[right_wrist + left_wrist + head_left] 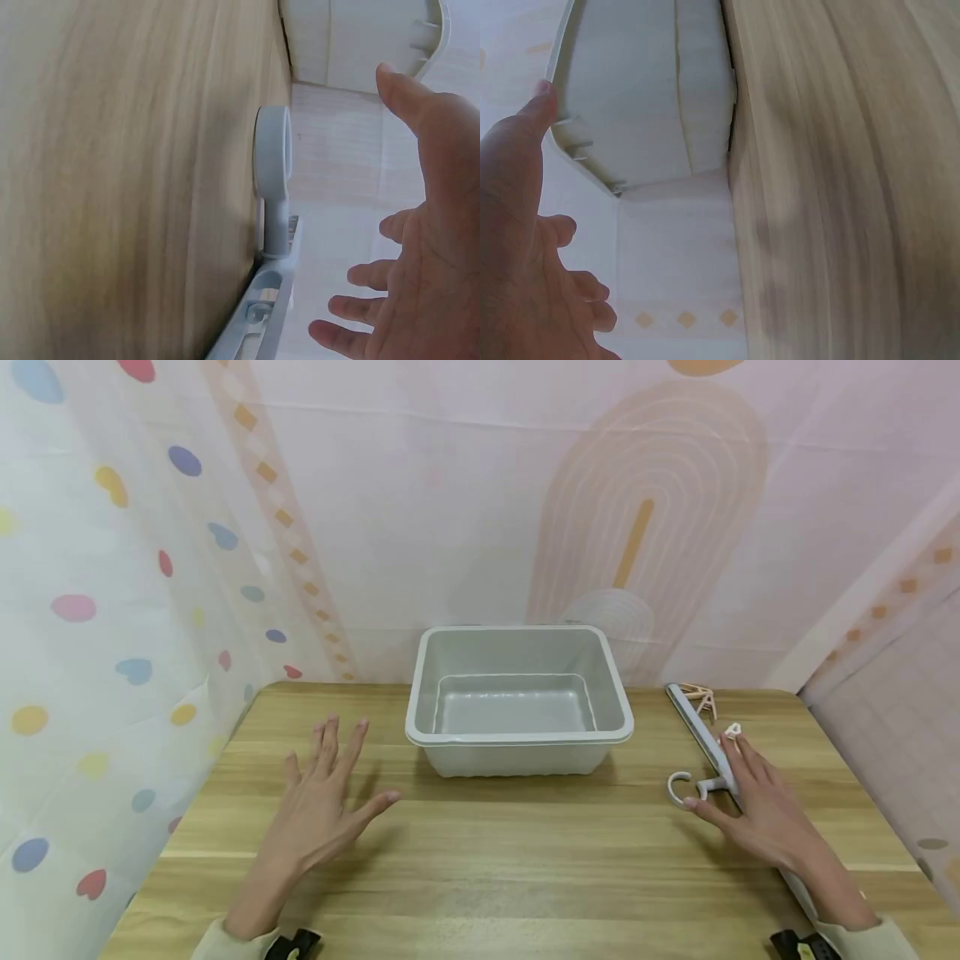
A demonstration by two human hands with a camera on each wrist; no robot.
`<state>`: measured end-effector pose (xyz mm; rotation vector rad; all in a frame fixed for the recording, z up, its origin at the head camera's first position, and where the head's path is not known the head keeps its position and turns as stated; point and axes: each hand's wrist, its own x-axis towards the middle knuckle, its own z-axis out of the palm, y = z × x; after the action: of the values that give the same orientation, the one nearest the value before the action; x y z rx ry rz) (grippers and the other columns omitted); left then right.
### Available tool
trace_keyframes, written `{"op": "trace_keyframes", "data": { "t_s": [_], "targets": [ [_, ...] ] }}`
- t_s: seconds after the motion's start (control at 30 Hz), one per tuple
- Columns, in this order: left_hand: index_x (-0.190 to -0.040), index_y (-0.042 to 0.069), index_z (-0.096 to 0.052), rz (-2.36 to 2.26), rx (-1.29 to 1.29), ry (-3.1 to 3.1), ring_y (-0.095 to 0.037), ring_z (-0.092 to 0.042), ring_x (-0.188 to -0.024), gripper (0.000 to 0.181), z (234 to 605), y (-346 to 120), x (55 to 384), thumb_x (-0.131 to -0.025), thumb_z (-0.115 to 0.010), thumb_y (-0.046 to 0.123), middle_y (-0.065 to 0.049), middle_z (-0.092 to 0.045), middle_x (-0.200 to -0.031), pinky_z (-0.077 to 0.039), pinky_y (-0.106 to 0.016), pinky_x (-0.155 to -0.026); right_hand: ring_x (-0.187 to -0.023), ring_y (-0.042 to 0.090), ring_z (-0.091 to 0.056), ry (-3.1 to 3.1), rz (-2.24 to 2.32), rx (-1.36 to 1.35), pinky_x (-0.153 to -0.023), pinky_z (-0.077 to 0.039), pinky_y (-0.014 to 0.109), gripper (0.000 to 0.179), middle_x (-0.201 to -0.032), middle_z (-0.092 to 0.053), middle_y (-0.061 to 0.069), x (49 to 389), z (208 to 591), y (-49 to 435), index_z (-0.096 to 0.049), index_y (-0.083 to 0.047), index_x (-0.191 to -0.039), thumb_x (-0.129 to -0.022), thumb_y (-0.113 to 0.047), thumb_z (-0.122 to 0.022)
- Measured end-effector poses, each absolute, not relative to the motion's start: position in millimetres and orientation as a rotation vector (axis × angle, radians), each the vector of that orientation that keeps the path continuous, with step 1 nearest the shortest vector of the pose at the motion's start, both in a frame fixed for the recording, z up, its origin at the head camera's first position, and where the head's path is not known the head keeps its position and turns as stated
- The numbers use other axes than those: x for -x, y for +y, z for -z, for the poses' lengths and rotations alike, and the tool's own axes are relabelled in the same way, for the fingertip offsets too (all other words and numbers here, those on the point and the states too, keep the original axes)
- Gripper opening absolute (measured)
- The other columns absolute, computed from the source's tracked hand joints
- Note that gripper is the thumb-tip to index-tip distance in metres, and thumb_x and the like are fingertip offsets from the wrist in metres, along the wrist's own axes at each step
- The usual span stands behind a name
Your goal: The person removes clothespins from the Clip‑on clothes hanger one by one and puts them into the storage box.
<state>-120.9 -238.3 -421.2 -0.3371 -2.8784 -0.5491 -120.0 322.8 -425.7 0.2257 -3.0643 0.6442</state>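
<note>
Hanger point(703, 732) by the right hand point(768, 817): plain pale blue-grey, hook point(671, 788) included. Clip point(733, 730) at that hand's fingertips: white; clips point(703, 695) farther beyond: peach. Tub point(517, 759) between left hand point(317, 810) and right: uniform light grey (reads nearer off-white in left wrist view). Tabletop point(510, 868) beneath both hands: yellow-brown, streaked wood grain. Backdrop point(420, 527) beyond the hands: pinkish white; peach arch point(686, 485) with pale concentric lines, ochre bar point(633, 543) inside; orange diamonds point(283, 517) in a slanting row. Backdrop left of the left hand: white; blue, red, yellow, violet spots point(30, 854).
</note>
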Motion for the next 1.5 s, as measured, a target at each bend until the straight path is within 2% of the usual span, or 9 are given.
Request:
{"op": "trace_keyframes", "data": {
  "t_s": [0.23,0.37,0.47,0.57,0.77,1.0,1.23,1.37,1.5],
  "targets": [
    [-0.166,0.027,-0.007,0.576,0.375,-2.856,-0.04,0.0,-0.16,0.098,418,-233,125,-0.094,-0.064,0.062,-0.013,0.007,-0.172,-0.011,-0.076,-0.118,-0.141,0.067,-0.02,-3.029,-0.695,-0.224,-0.1,-0.026,0.083,0.106,-0.167,-0.007,0.034,120,428,331,0.0,-0.009,-0.165,-0.096,-0.051,-0.068],
    [-0.166,0.03,-0.006,0.604,0.401,-2.83,-0.039,-0.003,-0.16,0.097,413,-228,126,-0.094,-0.065,0.059,-0.012,0.003,-0.173,-0.016,-0.073,-0.119,-0.139,0.068,-0.021,-3.018,-0.741,-0.216,-0.1,-0.027,0.082,0.103,-0.161,-0.016,0.04,119,429,335,-0.004,-0.005,-0.165,-0.097,-0.046,-0.069],
    [-0.166,0.032,-0.006,0.622,0.411,-2.817,-0.037,-0.007,-0.16,0.097,409,-224,127,-0.094,-0.066,0.058,-0.012,0.001,-0.173,-0.018,-0.071,-0.12,-0.136,0.065,-0.028,-3.022,-0.743,-0.204,-0.098,-0.032,0.08,0.101,-0.155,-0.024,0.043,117,430,336,-0.007,-0.002,-0.164,-0.097,-0.044,-0.07],
    [-0.166,0.033,-0.007,0.619,0.416,-2.807,-0.038,-0.012,-0.159,0.097,404,-220,129,-0.094,-0.067,0.058,-0.01,-0.002,-0.174,-0.02,-0.07,-0.12,-0.126,0.061,-0.04,-3.009,-0.714,-0.189,-0.094,-0.039,0.075,0.098,-0.146,-0.033,0.044,115,432,338,-0.015,0.004,-0.161,-0.096,-0.043,-0.071],
    [-0.166,0.033,-0.009,0.651,0.476,-2.746,-0.049,-0.027,-0.152,0.097,395,-210,132,-0.093,-0.07,0.054,-0.006,-0.006,-0.174,-0.029,-0.071,-0.116,-0.106,0.054,-0.056,-2.958,-0.657,-0.16,-0.081,-0.046,0.065,0.09,-0.129,-0.046,0.042,113,437,341,-0.031,0.01,-0.154,-0.094,-0.041,-0.075],
    [-0.164,0.021,-0.025,0.658,0.632,-2.551,-0.047,-0.042,-0.145,0.096,393,-196,138,-0.087,-0.081,0.038,-0.012,-0.026,-0.169,-0.037,-0.066,-0.114,-0.097,0.05,-0.06,-2.943,-0.634,-0.097,-0.071,-0.049,0.056,0.078,-0.12,-0.052,0.039,109,439,345,-0.045,0.011,-0.144,-0.093,-0.039,-0.076],
    [-0.152,0.005,-0.048,0.62,0.804,-2.345,-0.043,-0.049,-0.14,0.075,397,-185,144,-0.088,-0.08,0.029,-0.022,-0.05,-0.153,-0.039,-0.062,-0.114,-0.093,0.047,-0.062,-2.986,-0.592,-0.027,-0.07,-0.05,0.053,0.07,-0.107,-0.061,0.037,107,438,346,-0.051,0.012,-0.136,-0.092,-0.037,-0.076],
    [-0.141,0.002,-0.059,0.633,0.848,-2.288,-0.042,-0.055,-0.135,0.062,398,-179,147,-0.086,-0.081,0.02,-0.021,-0.062,-0.142,-0.039,-0.059,-0.115,-0.094,0.044,-0.062,-3.043,-0.554,-0.008,-0.07,-0.049,0.052,0.064,-0.105,-0.063,0.034,105,437,346,-0.053,0.01,-0.135,-0.094,-0.036,-0.073],
    [-0.126,0.001,-0.07,0.679,0.892,-2.221,-0.043,-0.061,-0.128,0.046,400,-174,150,-0.082,-0.083,0.004,-0.019,-0.072,-0.126,-0.045,-0.057,-0.111,-0.089,0.04,-0.061,-3.067,-0.525,-0.013,-0.067,-0.049,0.051,0.06,-0.104,-0.062,0.032,103,439,347,-0.053,0.007,-0.136,-0.092,-0.029,-0.074]
  ]
}}
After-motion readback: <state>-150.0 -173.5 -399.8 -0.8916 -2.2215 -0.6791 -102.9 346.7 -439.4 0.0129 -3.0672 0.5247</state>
